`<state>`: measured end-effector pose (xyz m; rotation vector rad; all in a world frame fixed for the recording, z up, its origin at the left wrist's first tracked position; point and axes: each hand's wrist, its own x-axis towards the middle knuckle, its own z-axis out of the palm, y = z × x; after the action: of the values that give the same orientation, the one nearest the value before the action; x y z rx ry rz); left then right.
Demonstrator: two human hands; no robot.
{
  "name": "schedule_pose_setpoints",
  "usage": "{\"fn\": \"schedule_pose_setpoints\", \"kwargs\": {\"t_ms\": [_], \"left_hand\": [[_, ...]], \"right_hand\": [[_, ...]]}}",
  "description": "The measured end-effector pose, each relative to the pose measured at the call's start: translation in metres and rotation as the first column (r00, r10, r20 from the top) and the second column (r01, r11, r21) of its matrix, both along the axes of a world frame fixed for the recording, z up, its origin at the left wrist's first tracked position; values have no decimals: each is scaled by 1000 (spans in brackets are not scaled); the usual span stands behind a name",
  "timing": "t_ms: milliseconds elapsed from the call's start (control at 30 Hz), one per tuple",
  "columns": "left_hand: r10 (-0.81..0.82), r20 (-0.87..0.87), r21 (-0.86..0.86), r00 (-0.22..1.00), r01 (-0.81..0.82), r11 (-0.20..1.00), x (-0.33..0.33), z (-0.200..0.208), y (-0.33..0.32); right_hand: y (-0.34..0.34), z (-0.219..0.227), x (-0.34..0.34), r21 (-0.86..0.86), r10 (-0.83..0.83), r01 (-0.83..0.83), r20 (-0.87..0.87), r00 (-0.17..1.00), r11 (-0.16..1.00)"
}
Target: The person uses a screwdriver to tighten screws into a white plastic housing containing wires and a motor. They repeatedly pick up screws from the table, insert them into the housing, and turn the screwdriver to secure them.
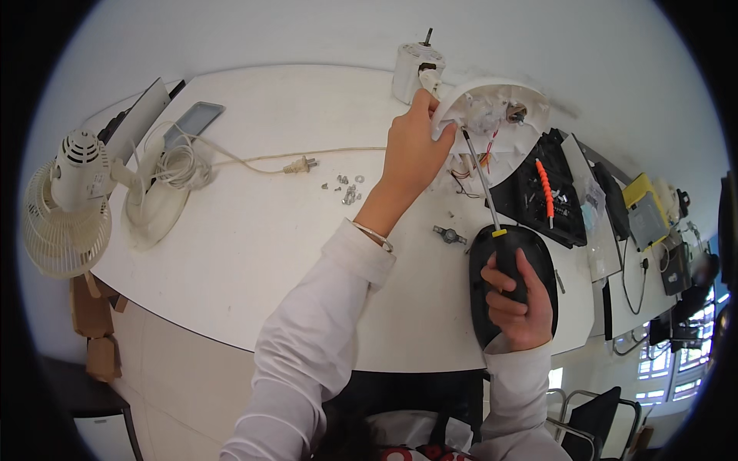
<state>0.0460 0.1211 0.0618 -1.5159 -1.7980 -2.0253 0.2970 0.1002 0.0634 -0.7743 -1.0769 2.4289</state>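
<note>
two hands working: right hand wrapped round a screwdriver; left hand pinching the white housing, just beyond the tool grip. my guess: an off-axis push could skid the tip into the left hand.

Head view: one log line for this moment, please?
left fingers: holding white curved plastic housing; right fingers: gripping black-handled metal screwdriver; tip: at housing

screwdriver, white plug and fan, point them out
Screwdriver (pixel 507 252), head view, on its handle
White plug (pixel 295 167), head view, on its body
Fan (pixel 79 181), head view, on its motor housing
</note>
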Motion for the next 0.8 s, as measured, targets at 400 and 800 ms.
{"fn": "schedule_pose_setpoints", "kwargs": {"t_ms": [400,800], "left_hand": [[59,-7,11,998,-59,998,-4,-8,1],[36,-8,93,999,-35,995,-8,-12,5]], "right_hand": [[-21,4,-15,984,-674,-175,101,732,-43],[-10,-14,-4,-427,49,-137,-211,976,894]]}}
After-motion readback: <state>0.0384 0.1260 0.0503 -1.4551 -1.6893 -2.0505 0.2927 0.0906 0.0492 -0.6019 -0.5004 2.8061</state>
